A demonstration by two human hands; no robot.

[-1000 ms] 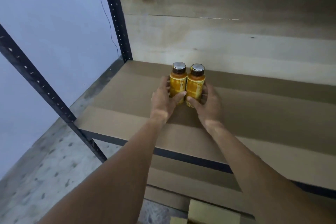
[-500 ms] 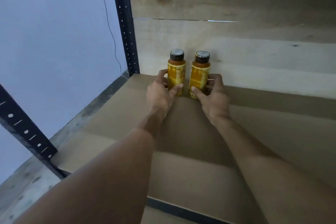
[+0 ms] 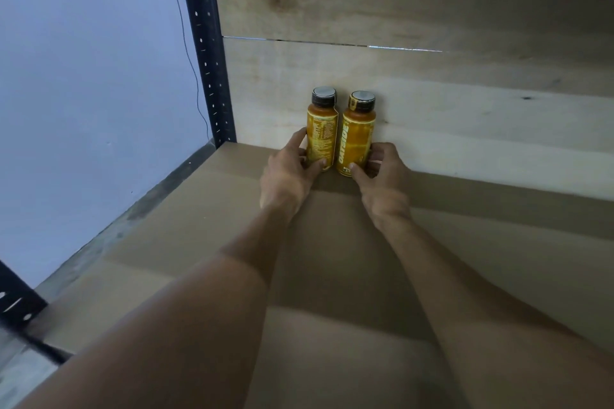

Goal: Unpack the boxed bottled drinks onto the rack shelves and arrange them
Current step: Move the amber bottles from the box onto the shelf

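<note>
So far only two drinks stand on the shelf (image 3: 199, 242), upright and just beside each other at centre frame against the wooden back panel (image 3: 432, 109). The left hand (image 3: 289, 173) grips the left bottle (image 3: 321, 133) and the right hand (image 3: 382, 176) grips the right bottle (image 3: 357, 139), both low down, so most of the unpacking probably lies ahead; the box is out of view. The shelf is brown board, with a black perforated post (image 3: 206, 43), a pale wall (image 3: 83, 76) and a thin cable (image 3: 189, 53) at upper left.

Storeroom, metal rack (image 3: 205, 43), bare shelf (image 3: 199, 226)
</note>
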